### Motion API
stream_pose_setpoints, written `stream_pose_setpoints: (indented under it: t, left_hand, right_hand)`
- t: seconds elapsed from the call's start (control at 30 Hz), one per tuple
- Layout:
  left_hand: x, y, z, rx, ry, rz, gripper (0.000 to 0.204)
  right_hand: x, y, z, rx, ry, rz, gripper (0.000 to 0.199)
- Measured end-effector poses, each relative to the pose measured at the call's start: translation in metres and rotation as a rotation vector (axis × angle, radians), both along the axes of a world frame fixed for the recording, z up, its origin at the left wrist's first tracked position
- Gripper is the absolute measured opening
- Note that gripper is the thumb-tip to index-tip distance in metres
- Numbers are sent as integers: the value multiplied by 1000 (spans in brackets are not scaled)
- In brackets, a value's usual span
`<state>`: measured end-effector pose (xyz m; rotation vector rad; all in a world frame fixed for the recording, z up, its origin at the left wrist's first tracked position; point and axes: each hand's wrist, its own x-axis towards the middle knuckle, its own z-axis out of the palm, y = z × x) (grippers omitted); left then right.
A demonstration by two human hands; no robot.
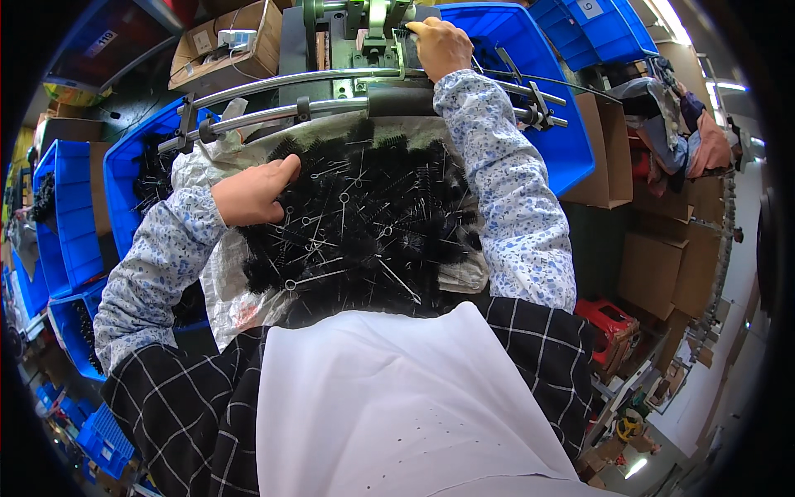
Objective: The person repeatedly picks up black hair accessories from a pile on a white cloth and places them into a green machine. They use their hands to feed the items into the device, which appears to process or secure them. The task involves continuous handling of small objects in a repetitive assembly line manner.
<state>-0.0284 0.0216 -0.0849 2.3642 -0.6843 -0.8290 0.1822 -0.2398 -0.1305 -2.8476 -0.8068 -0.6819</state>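
Note:
A heap of black bristle brushes with twisted wire stems and looped ends (pixel 364 215) lies on a pale plastic sheet (pixel 217 277) in front of me. My left hand (pixel 255 192) is over the heap's left edge, its thumb and forefinger apart, with no brush visible between them. At the far side, my right hand (pixel 443 50) is up against a metal machine (pixel 374 37), fingers closed together. Something yellow shows at its fingertips, and dark bristles are just beside them. What those fingers grip is mostly hidden.
Two metal rails (pixel 281 83) cross between the heap and the machine. Blue bins stand at the left (pixel 124 178) and right (pixel 571 157), the left one holding black brushes. A cardboard box (pixel 265 41) sits at the far left, and another carton (pixel 609 157) stands right.

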Motion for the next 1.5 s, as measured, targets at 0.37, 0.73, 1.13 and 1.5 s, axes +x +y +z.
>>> stream_pose_setpoints:
  t: [0.37, 0.73, 1.13, 1.5]
  left_hand:
    - [-1, 0, 14, -30, -111, -1, 35]
    - [2, -7, 11, -10, -31, 74, 22]
    - [9, -14, 43, -121, -46, 22, 13]
    - [15, 23, 55, -347, -119, 156, 17]
  right_hand:
    - [8, 4, -3, -34, 156, -90, 22]
    - [-10, -23, -8, 105, 158, -170, 36]
    - [-21, 33, 5, 135, 157, -128, 19]
    - [0, -26, -14, 75, 119, -155, 26]
